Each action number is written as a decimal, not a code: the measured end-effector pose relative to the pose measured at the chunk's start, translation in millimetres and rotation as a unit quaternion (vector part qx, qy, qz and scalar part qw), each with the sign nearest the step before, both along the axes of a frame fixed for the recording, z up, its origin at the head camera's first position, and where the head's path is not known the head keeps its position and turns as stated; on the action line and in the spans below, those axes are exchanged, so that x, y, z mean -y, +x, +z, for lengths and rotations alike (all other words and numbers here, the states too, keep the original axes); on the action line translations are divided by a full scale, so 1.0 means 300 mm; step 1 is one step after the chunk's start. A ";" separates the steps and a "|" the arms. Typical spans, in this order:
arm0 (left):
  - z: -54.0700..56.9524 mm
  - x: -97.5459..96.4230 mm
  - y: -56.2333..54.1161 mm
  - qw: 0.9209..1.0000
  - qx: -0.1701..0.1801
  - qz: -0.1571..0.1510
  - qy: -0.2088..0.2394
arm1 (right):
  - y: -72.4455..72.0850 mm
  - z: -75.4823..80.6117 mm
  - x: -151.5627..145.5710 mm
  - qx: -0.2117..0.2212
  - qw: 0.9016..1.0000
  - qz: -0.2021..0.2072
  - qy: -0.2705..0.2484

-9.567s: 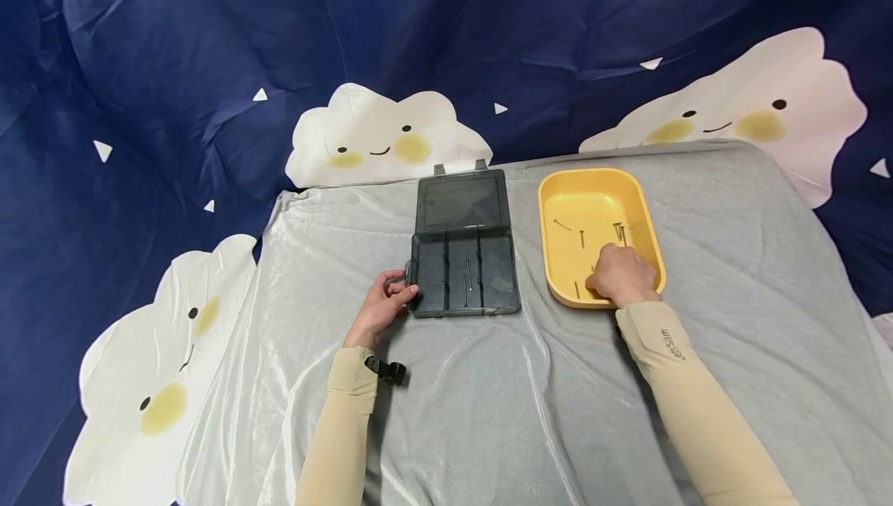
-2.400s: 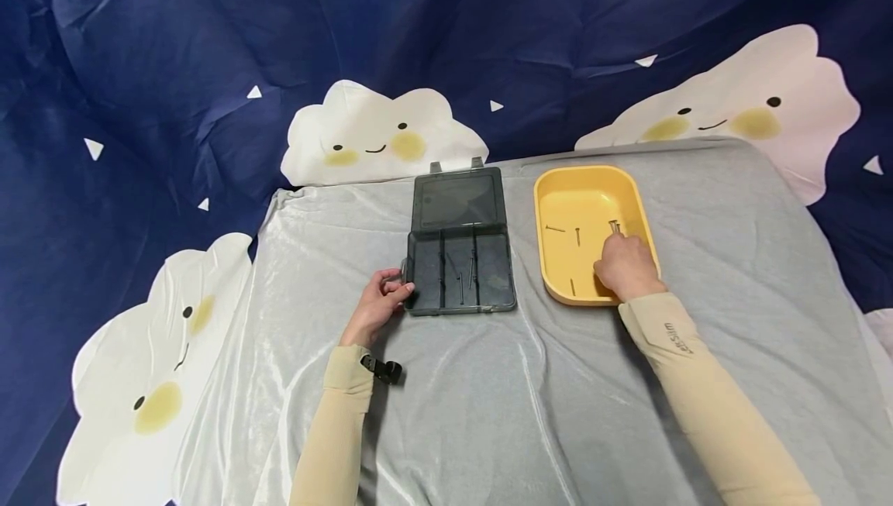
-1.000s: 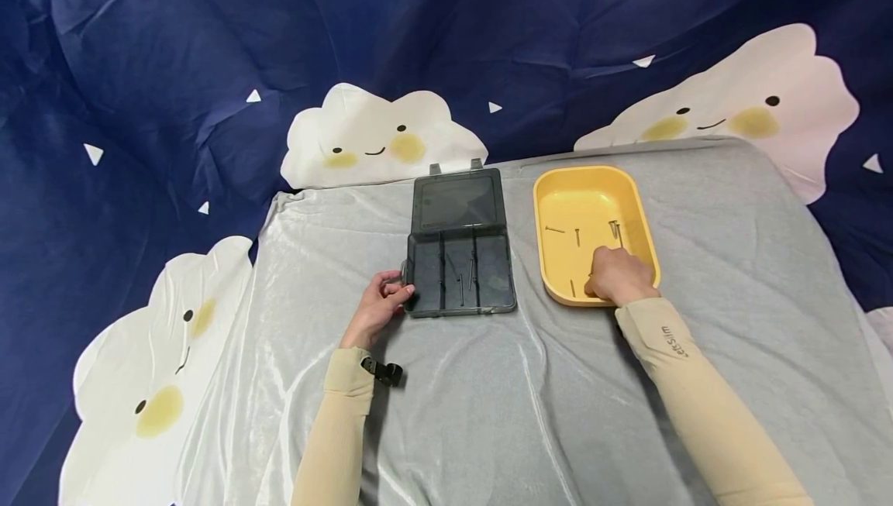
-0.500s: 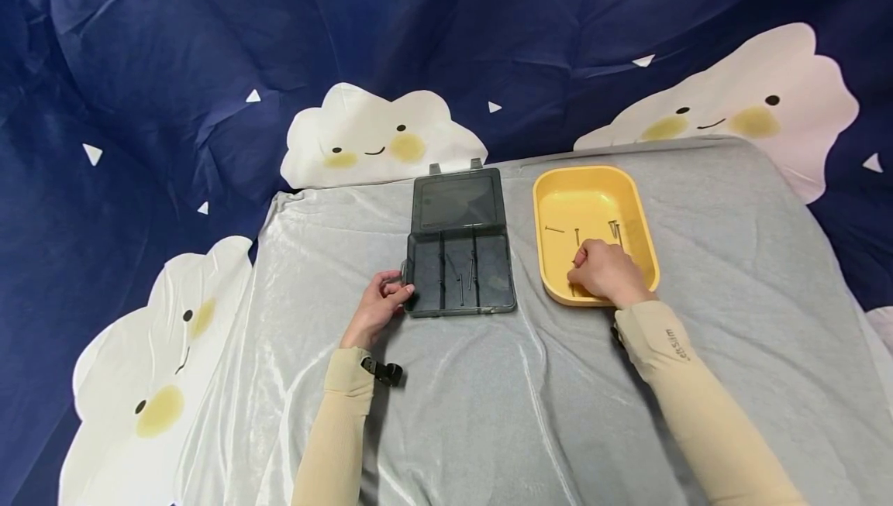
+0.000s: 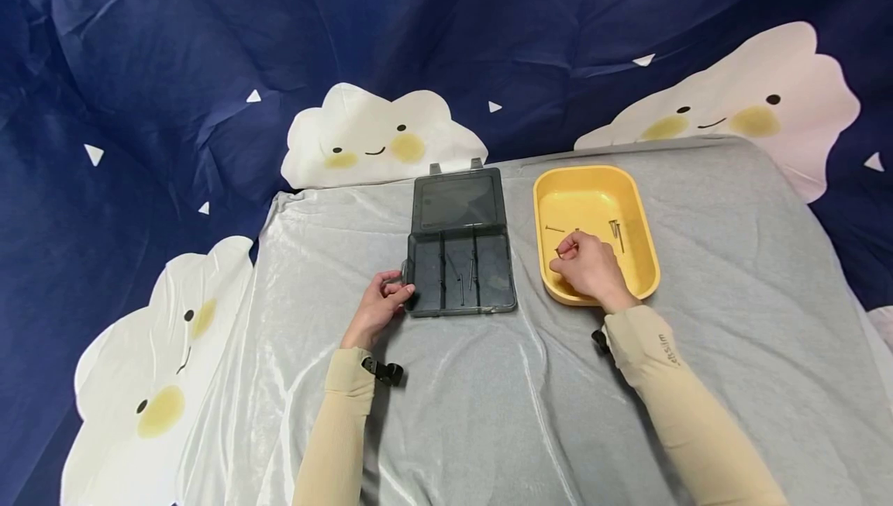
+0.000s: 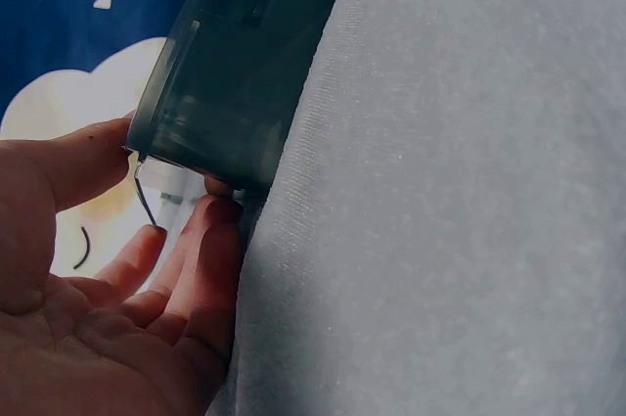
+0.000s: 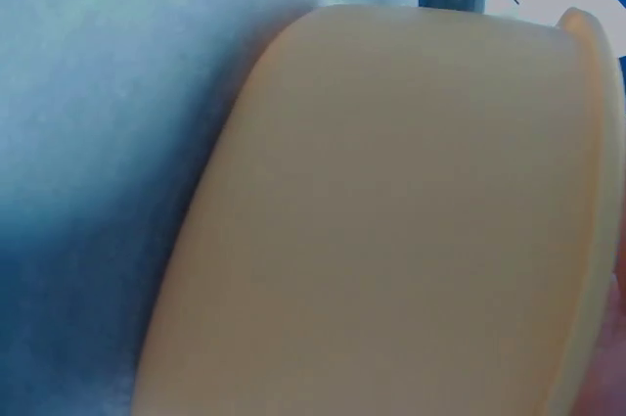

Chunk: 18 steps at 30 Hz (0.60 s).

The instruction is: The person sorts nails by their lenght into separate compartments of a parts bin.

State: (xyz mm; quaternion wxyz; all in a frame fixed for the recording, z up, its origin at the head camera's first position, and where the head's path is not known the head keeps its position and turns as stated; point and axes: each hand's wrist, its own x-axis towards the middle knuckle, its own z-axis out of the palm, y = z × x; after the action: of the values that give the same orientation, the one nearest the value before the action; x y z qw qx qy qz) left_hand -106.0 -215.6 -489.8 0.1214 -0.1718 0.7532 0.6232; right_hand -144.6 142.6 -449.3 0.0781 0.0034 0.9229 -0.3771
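In the head view an open dark plastic organizer box (image 5: pixel 494 273) lies on the grey cloth, lid (image 5: pixel 457 201) folded back. My left hand (image 5: pixel 380 304) grips its left edge; in the left wrist view the thumb (image 6: pixel 93 157) lies at the rim, with fingers (image 6: pixel 210 269) below. Thin screws (image 5: pixel 461 289) lie in the middle compartment. My right hand (image 5: pixel 589 267), over the left part of the yellow tray (image 5: pixel 649 258), pinches a screw (image 5: pixel 557 251), mostly hidden by the fingertips. The right wrist view shows mainly the tray's outer wall (image 7: pixel 391 210).
More screws (image 5: pixel 617 232) lie at the tray's right, and a single screw (image 5: pixel 554 228) lies near its left wall. Behind the grey cloth (image 5: pixel 460 413) hangs a blue curtain (image 5: pixel 391 18) with white clouds (image 5: pixel 384 146).
My right hand has moved left inside the tray, and its fingers now pinch a screw. One more screw shows in the middle compartment than in the earliest frame. My left hand has stayed put.
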 end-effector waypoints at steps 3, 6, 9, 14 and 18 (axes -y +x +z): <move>-0.026 0.004 -0.006 1.000 -0.002 0.005 -0.003 | 0.000 0.007 0.004 -0.001 1.000 -0.003 -0.009; -0.029 0.006 -0.006 1.000 -0.005 0.006 -0.004 | -0.001 0.017 0.005 -0.002 1.000 -0.008 -0.011; -0.031 0.007 -0.007 1.000 -0.007 0.005 -0.006 | -0.001 0.025 0.005 -0.004 1.000 -0.010 -0.010; -0.030 0.008 -0.009 1.000 -0.003 0.002 -0.005 | -0.003 0.032 0.006 -0.016 1.000 -0.014 -0.008; -0.027 0.011 -0.011 1.000 0.002 0.000 0.002 | -0.008 0.040 0.011 -0.034 0.999 -0.022 -0.014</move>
State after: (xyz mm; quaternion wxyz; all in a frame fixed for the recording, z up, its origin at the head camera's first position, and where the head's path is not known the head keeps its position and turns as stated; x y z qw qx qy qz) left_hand -109.2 -218.9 -497.8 0.1232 -0.1727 0.7515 0.6247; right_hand -147.0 139.2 -437.4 0.0381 0.0092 0.9194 -0.3914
